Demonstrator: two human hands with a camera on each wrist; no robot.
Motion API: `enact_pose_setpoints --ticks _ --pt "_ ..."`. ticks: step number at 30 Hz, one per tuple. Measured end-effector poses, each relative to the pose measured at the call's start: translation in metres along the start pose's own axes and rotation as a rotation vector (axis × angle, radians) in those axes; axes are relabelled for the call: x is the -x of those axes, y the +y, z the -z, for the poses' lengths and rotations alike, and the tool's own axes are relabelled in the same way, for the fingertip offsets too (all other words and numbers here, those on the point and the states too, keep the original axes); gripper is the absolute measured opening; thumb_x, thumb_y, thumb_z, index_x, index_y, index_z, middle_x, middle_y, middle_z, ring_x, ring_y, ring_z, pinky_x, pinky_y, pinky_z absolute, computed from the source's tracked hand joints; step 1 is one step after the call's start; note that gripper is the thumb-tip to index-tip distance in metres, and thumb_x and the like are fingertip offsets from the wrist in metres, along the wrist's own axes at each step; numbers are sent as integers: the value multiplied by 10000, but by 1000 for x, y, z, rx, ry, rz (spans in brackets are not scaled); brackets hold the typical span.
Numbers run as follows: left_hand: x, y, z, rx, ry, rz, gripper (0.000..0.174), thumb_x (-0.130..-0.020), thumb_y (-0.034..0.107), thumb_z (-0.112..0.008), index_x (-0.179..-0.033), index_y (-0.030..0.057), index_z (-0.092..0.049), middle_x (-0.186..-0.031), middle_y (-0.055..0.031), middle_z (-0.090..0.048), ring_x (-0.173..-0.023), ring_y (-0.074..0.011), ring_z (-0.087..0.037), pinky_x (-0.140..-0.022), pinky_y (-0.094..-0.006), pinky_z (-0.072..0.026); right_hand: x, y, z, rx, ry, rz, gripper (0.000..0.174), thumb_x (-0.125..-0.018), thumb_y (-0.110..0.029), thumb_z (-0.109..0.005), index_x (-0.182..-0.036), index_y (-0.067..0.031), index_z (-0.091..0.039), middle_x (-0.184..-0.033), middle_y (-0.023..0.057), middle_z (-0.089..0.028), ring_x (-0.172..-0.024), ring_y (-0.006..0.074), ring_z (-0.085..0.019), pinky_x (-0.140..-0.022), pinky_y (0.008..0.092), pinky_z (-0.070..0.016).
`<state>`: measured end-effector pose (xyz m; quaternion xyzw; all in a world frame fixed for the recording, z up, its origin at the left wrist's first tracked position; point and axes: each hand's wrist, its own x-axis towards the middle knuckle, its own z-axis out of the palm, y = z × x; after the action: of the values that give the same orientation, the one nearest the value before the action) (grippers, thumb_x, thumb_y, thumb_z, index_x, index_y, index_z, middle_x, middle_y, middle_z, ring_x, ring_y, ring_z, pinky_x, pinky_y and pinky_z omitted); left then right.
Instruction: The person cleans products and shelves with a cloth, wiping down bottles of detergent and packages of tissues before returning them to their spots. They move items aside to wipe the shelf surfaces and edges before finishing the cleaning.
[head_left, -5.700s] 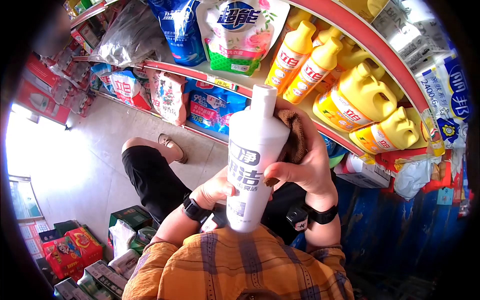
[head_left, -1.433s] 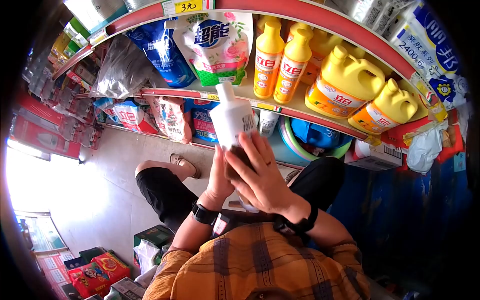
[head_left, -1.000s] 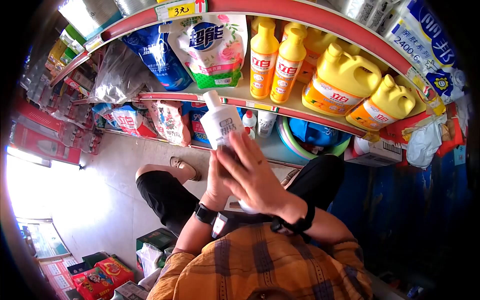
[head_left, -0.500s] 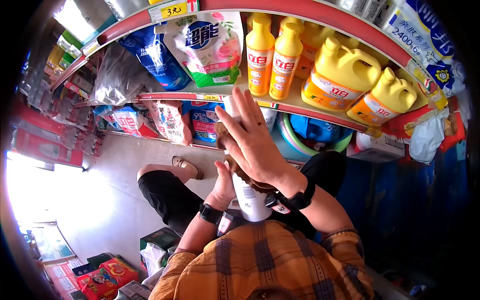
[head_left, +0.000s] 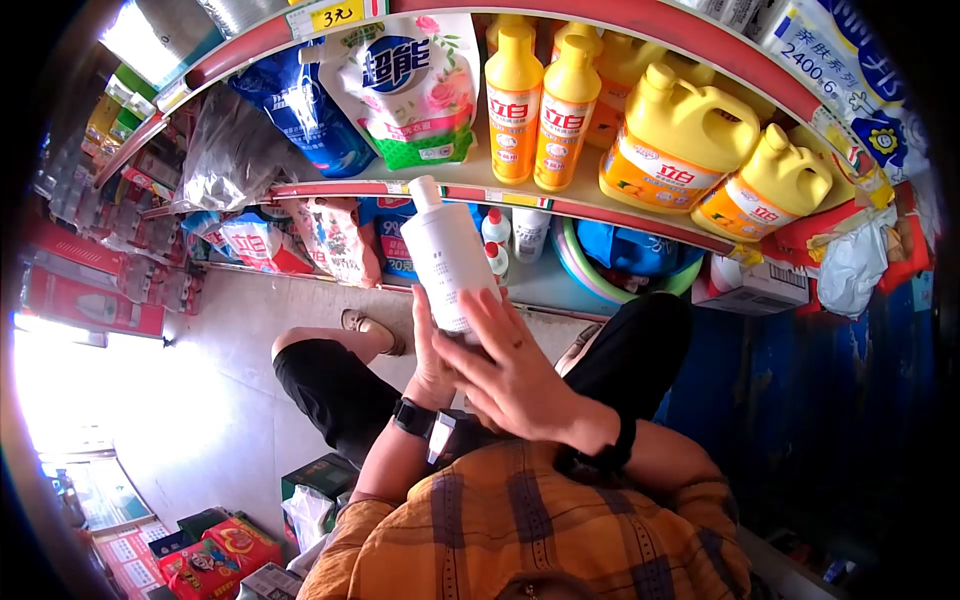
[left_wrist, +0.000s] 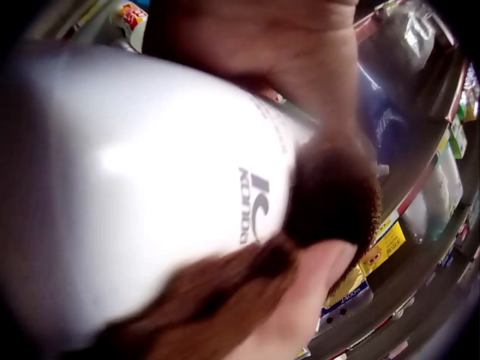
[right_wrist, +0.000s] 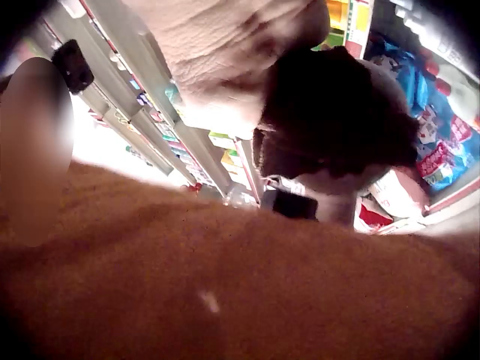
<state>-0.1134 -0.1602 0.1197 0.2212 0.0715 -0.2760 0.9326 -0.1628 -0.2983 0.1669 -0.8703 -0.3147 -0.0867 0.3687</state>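
Note:
A white bottle with a narrow cap leans up and left in the head view. The left hand holds its lower part from the left, thumb pointing up. From the right, the right hand lies over the lower bottle, fingers long across its side, its thumb hidden. A brown cloth wraps round the bottle in the left wrist view, a fingertip bent over it beside the printed letters. Under the palm in the right wrist view, the dark cloth covers most of the bottle.
Shelves ahead carry yellow detergent bottles, yellow jugs and a white-and-green detergent pouch. Below stand a green-rimmed basin and a carton. Red packages lie at lower left. The person's knees flank the hands.
The bottle has risen out of the hands and turned, so small print faces up. Half a second ago its base showed near the lap, and the right hand was higher, over its upper part.

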Motion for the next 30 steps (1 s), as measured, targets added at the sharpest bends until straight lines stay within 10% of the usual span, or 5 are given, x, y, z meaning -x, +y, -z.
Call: enact_pose_setpoints --ticks 8,14,24,27,30 --pt "10 -16 27 -251 -126 90 958 -836 792 -376 -1518 143 -202 -1498 -154 -337 -1366 -304 -359 -1126 -434 -322 -84 33 35 176 310 12 546 -888 -139 -608 -1412 -160 -459 -1560 220 -152 -1410 479 -192 -1134 565 -203" --pt "12 -12 -2 -413 179 -120 812 -894 716 -395 -1475 157 -308 -1453 -137 -398 -1306 -301 -427 -1100 -436 -360 -43 13 11 119 172 1 549 -879 -171 -633 -1393 -91 -458 -1535 207 -232 -1398 458 -245 -1120 560 -251" --pt "2 -5 12 112 -152 55 849 -882 742 -372 -1426 91 -362 -1323 -169 -501 -1189 -297 -512 -1031 -435 -430 -2 4 4 6 -20 68 657 -793 -128 -690 -1404 -90 -453 -1535 176 -260 -1409 399 -265 -1124 556 -257" --pt "14 -16 11 -564 -29 -240 618 -1005 495 -388 -1482 121 -272 -1522 -118 -296 -1378 -229 -318 -1149 -372 -272 -36 7 21 91 55 73 555 -800 -141 -655 -1318 1 -511 -1526 187 -267 -1424 371 -246 -1144 529 -230" --pt "0 -9 34 196 -416 -11 540 -1036 413 -366 -1482 123 -275 -1485 -94 -344 -1351 -211 -355 -1116 -351 -327 -50 14 14 107 164 110 510 -768 -97 -676 -1254 -3 -553 -1521 180 -294 -1430 372 -241 -1150 524 -222"
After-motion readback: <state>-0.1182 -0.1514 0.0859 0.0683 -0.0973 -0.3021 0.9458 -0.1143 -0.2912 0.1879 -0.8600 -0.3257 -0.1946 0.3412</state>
